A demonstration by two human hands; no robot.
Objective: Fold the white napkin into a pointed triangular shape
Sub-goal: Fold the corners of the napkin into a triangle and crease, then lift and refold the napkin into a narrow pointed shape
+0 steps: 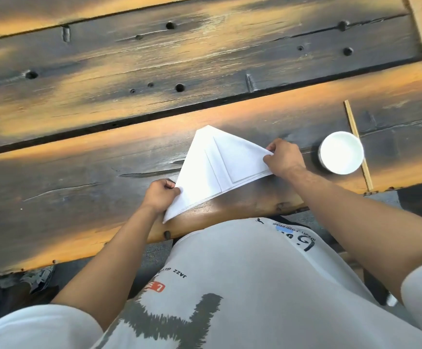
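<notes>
Presently, napkin: my white cloth napkin with stitched border lines [220, 165] lies as a layered triangle on the near plank of the dark, orange-streaked wooden table [79, 157], apex pointing away from me, lower left tip hanging just past the table edge.
Left hand: my left hand [160, 195] pinches the left edge near the lower corner, fingers curled round the cloth, I judge to keep the layers from sliding.
Right hand: my right hand [284, 158] pinches the right corner between thumb and fingers, holding the long edge taut.
Why both corners: gripping opposite ends keeps the stacked edges aligned for the next crease.
Stage: triangle formed; point probably needs sharpening.
Beside: white round bowl [340, 152] just right of my right hand, touching a thin pale wooden chopstick [355, 142], both apart from the napkin.
</notes>
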